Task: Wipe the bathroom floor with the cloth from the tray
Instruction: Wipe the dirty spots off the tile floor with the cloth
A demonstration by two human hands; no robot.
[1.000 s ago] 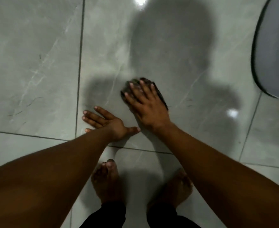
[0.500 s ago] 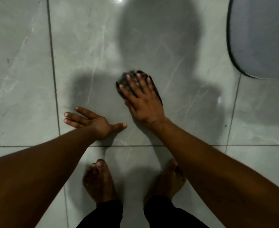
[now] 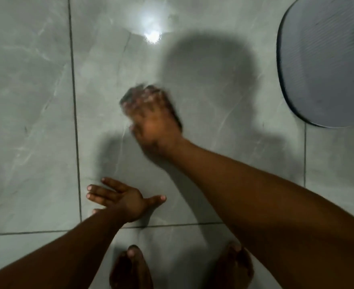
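Observation:
My right hand [image 3: 153,122] presses flat on a dark cloth [image 3: 175,113] against the grey marbled floor tiles [image 3: 30,101]; both are blurred by motion, and only the cloth's edges show around my fingers. My left hand [image 3: 121,198] rests flat on the floor nearer to me, fingers spread, holding nothing. It sits just right of a dark grout line [image 3: 76,130].
A grey ribbed mat or lid [image 3: 322,65] with a dark rim lies at the upper right. My two bare feet [image 3: 132,270] stand at the bottom edge. A bright light glare [image 3: 152,36] reflects on the tile at the top.
My right hand has slid the cloth forward, away from me, and is now blurred. The left hand stays planted. The view has shifted, so the floor appears lower in frame.

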